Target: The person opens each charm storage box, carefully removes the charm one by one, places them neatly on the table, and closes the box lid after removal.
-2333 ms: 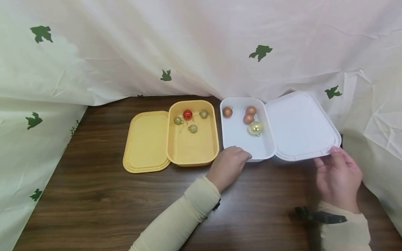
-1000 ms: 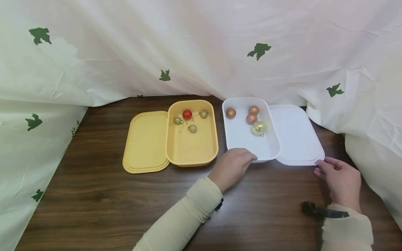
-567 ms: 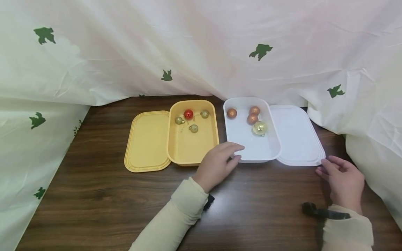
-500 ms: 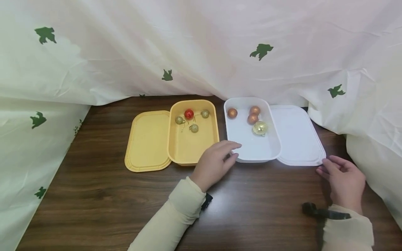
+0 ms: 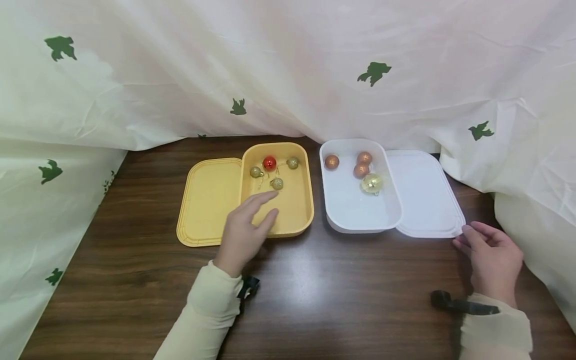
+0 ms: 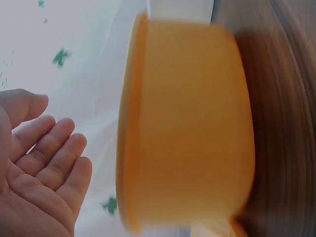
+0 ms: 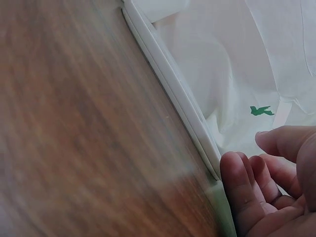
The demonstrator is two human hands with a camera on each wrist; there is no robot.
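In the head view my left hand point(image 5: 243, 235) hovers over the front left of a yellow box point(image 5: 294, 215), holding nothing. The left wrist view shows its thumb and fingers apart, beside the box wall point(image 6: 192, 123). The box contains a red bauble point(image 5: 269, 163) and three small gold glitter baubles point(image 5: 276, 183). My right hand point(image 5: 492, 257) is at the front right corner of a white lid point(image 5: 425, 195), which lies flat. In the right wrist view its thumb stands away from the fingers, and the fingertips are by the lid corner point(image 7: 212, 165); contact is unclear.
Right of the yellow box stands a white box point(image 5: 351, 212) with three orange baubles point(image 5: 361, 170) and a shiny gold bauble point(image 5: 371, 184). A yellow lid point(image 5: 207, 205) lies left of the yellow box. A white curtain point(image 5: 288, 75) hangs behind the wooden table point(image 5: 337, 300).
The raised white lid has come down flat on the table, beside the white box. My left hand has left the white box's front rim and moved left over the yellow box.
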